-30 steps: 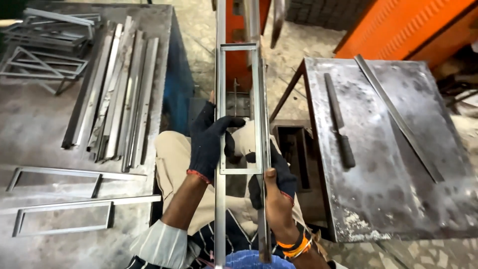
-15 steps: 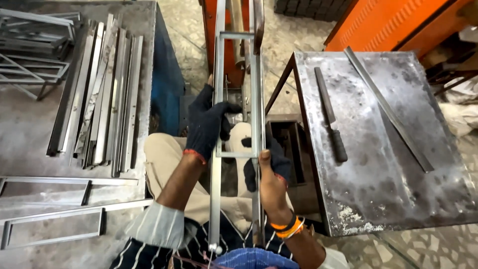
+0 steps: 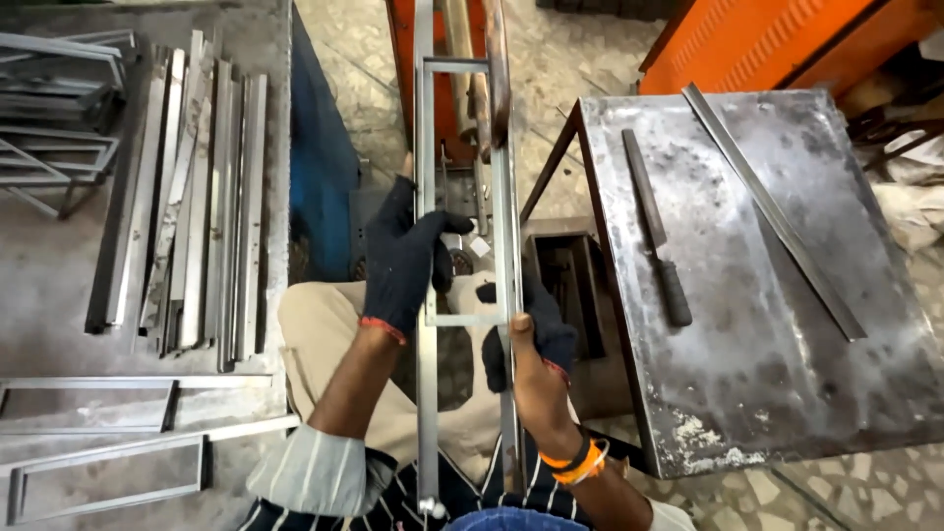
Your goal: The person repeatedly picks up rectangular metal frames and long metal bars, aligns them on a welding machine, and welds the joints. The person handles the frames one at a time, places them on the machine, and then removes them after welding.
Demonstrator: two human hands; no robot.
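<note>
Metal frame (image 3: 425,197) runs lengthwise away from the person, both hands' grip (image 3: 405,261) (image 3: 531,339) clamped around its rails.

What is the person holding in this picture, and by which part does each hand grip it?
A long metal ladder-like frame. The left hand grips its left rail just above a crossbar; the right hand grips the right rail just below that crossbar.

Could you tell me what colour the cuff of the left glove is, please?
Red-orange trim on the dark left glove, clearest in the head view.
</note>
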